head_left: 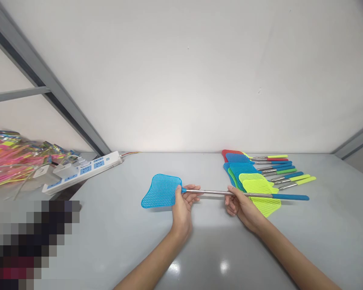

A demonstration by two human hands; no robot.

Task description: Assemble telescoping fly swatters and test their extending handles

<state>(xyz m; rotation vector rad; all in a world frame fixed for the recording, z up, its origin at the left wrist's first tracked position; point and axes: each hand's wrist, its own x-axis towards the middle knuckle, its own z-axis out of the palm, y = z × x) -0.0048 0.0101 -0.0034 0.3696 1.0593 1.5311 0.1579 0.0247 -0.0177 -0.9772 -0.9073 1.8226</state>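
A fly swatter with a blue plastic mesh head is held level above the grey table. Its thin metal shaft runs right to a blue grip. My left hand is closed around the shaft just behind the mesh head. My right hand grips the shaft further along, nearer the blue grip. Just beyond my right hand lies an overlapping pile of several fly swatters with red, blue, green and yellow-green heads. Their metal handles and coloured grips point right.
A white power strip with blue sockets and several plugs lies at the table's far left. Behind it is a heap of shiny pink and yellow plastic packaging. A pixelated patch covers the lower left. A white wall rises behind the table.
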